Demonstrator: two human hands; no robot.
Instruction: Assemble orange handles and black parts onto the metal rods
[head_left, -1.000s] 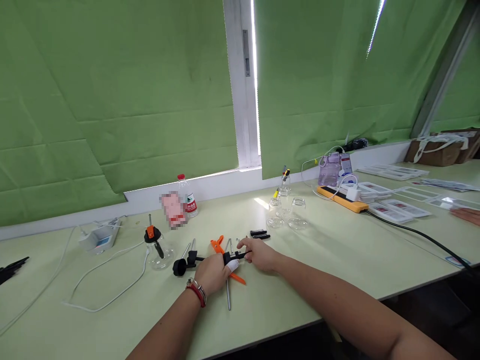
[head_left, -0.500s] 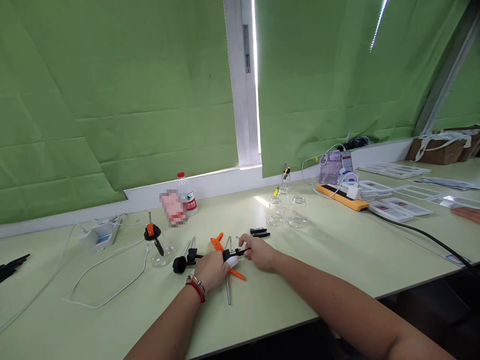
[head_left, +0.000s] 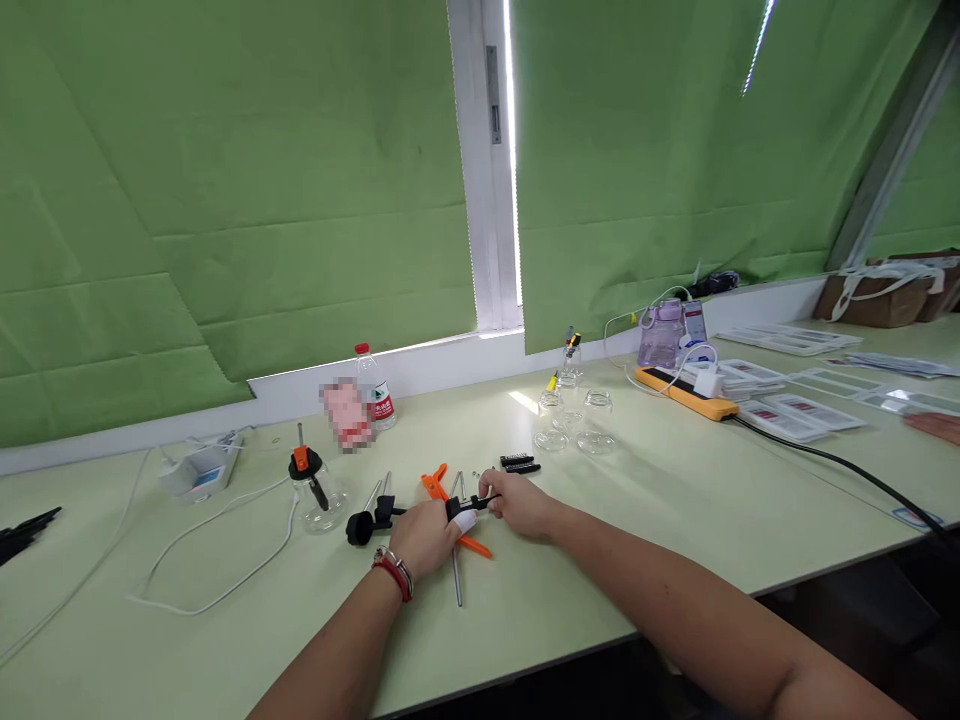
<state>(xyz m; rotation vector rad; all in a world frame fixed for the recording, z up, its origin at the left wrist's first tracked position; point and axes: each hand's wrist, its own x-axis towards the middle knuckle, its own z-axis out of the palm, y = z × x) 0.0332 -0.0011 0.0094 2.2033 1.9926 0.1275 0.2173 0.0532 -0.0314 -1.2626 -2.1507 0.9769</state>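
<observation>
A black part [head_left: 465, 505] is held just above the table by both hands. My left hand [head_left: 424, 538] wraps round its left portion, white tape on the thumb. The fingers of my right hand [head_left: 517, 502] pinch its thin right end. Under and beside the hands lie an orange part [head_left: 435, 483] and several metal rods [head_left: 457, 580]. Left of my left hand is a round black piece [head_left: 360, 528]. Two small black pieces [head_left: 520, 464] rest behind my right hand.
At left stands a glass jar [head_left: 322, 505] with a black and orange top, near white cables. A water bottle [head_left: 381, 390] is at the back. Glass jars [head_left: 598, 425], an orange power strip [head_left: 686, 394] and a purple bottle [head_left: 661, 337] are on the right. Another person's hand [head_left: 934, 428] is far right.
The raised fingers of my right hand have curled down closer to the black part's end. My left hand has hardly moved.
</observation>
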